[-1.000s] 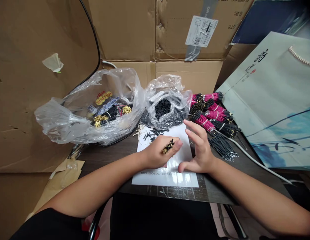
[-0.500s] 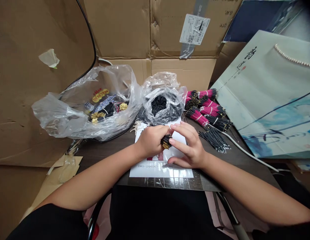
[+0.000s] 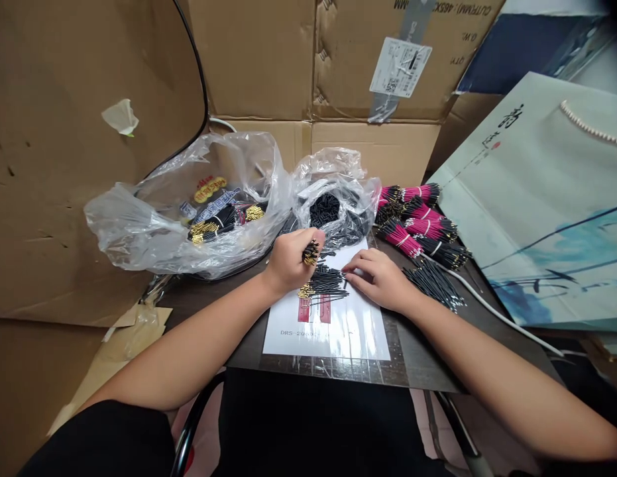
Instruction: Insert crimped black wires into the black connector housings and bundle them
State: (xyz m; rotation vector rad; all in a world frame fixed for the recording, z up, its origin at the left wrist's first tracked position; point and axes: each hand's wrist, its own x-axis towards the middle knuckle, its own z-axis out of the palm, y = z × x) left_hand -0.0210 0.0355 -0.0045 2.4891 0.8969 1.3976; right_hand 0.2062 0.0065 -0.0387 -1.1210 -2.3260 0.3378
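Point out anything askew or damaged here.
A ragged pale scrap clings to the cardboard at left, like torn packaging. Black wires beyond the right hand lie fanned, no band visible, unlike the tied pink bundles.

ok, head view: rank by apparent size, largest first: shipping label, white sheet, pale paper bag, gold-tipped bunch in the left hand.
1. Pale paper bag
2. White sheet, partly covered
3. Shipping label
4. Gold-tipped bunch, partly hidden by the left hand

Image size only.
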